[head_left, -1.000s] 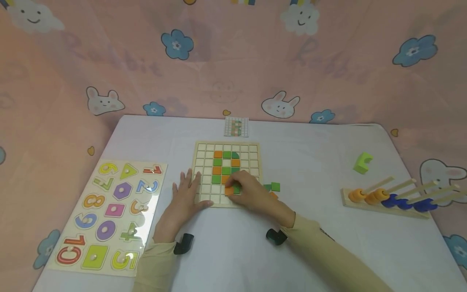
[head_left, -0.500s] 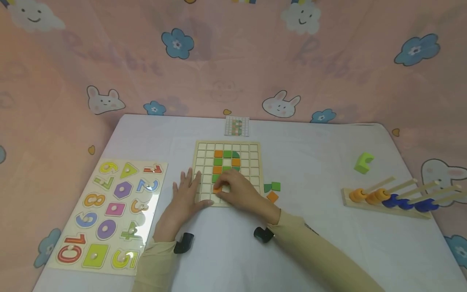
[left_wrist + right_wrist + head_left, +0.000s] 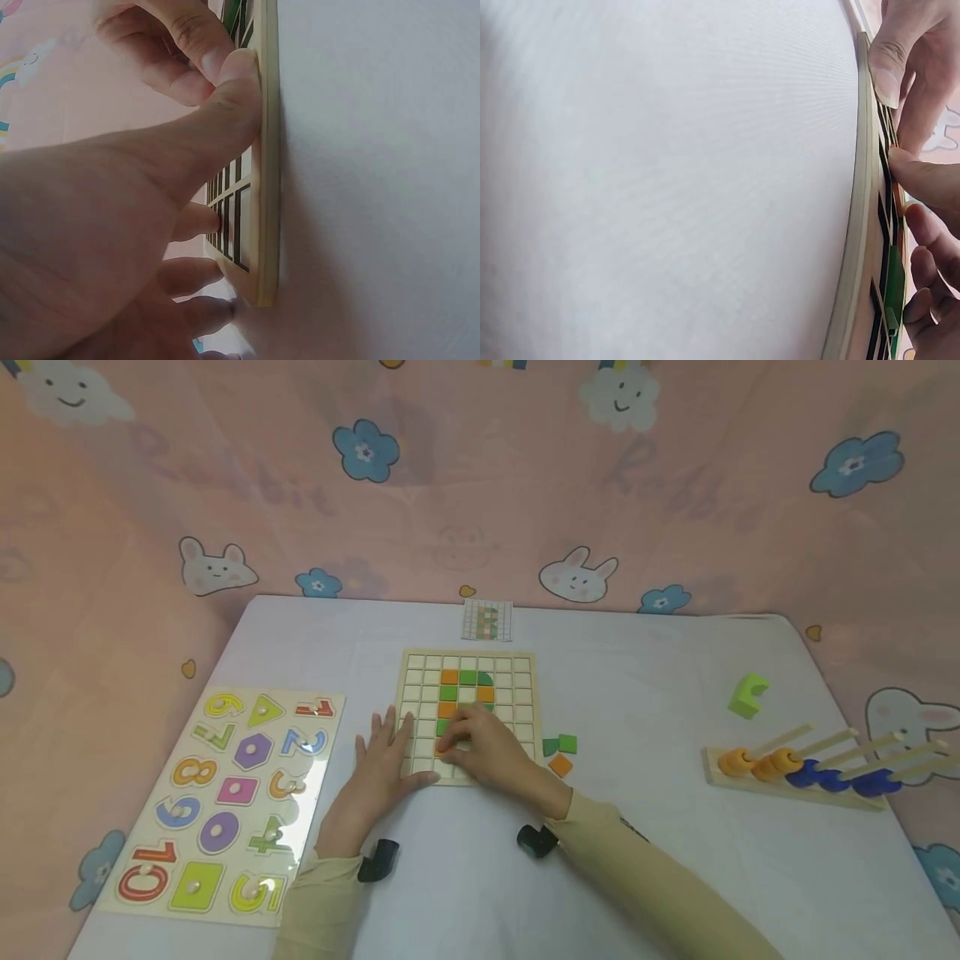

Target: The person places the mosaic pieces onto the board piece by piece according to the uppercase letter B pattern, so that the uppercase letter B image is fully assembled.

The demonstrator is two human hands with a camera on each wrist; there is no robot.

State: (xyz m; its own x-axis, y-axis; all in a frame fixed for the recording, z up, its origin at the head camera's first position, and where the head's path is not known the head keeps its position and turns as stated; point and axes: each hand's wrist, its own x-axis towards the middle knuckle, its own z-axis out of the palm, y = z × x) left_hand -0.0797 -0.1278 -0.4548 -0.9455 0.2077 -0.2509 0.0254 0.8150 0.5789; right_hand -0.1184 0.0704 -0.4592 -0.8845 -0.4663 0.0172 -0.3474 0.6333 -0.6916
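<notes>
A wooden grid board [image 3: 517,752] lies mid-table, with orange and green square tiles [image 3: 448,677] set in some of its cells. My left hand [image 3: 378,772] rests with fingers spread on the board's left side, its thumb [image 3: 240,82] at the near edge. My right hand [image 3: 487,747] pinches an orange square tile [image 3: 897,184] between thumb and fingers, low in the left column of tiles. That hand covers much of the tile and part of the pattern. Beside the board's right edge lie a loose orange tile [image 3: 560,766], a green tile [image 3: 567,744] and a dark green piece [image 3: 551,747].
A small pattern card [image 3: 487,620] lies behind the board. On the left is a number-and-shape puzzle board [image 3: 217,802]. To the right stand a peg rack [image 3: 795,781] with orange and blue rings and a lime-green block [image 3: 747,695].
My right hand has moved left across the board with the orange tile, from the middle column to the left column of tiles. The left hand has stayed put.
</notes>
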